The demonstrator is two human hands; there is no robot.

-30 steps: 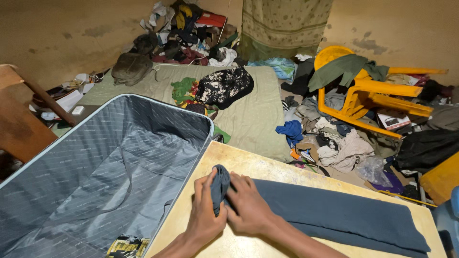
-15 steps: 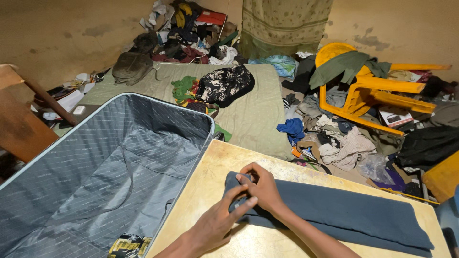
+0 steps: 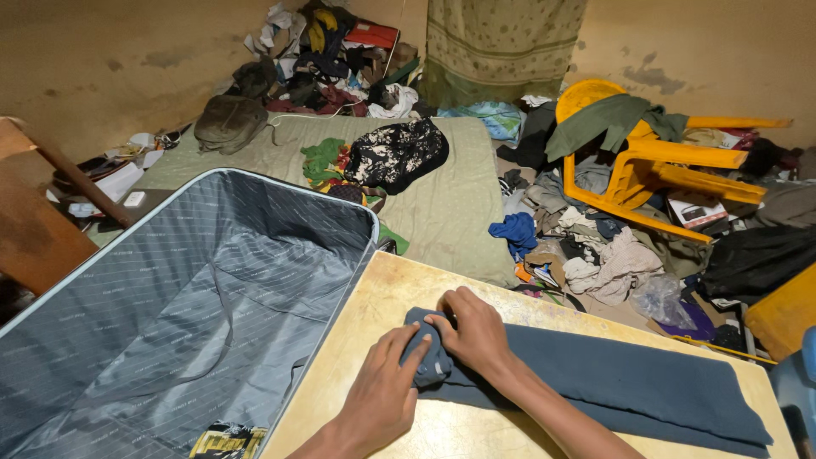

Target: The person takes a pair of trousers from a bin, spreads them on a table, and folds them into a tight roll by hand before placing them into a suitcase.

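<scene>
Both hands are down on the long dark blue-grey folded garment [image 3: 629,382], which lies stretched along the pale yellow wooden tabletop [image 3: 374,314], and the work is at its very start: only the left-hand end of the cloth is turned up into a small tight roll [image 3: 429,357], while the whole flat length running away to the right is not yet rolled. The right hand [image 3: 476,336] sits on top of that roll, fingers curled over and pressing it down, thumb side tucked against the bundle. The left hand [image 3: 382,395] lies just beside it, fingers mostly extended, the tips touching the near edge of the roll, more steadying than clutching. So the roll sits directly under the right fingers and against the left fingertips, near the table's left edge. Just off that edge stands the big open grey-lined suitcase [image 3: 187,314], with nothing of this garment in it. Beyond, a green mattress [image 3: 459,212], a tipped yellow plastic chair [image 3: 654,161] and scattered clothes [image 3: 595,255] cover the floor.
</scene>
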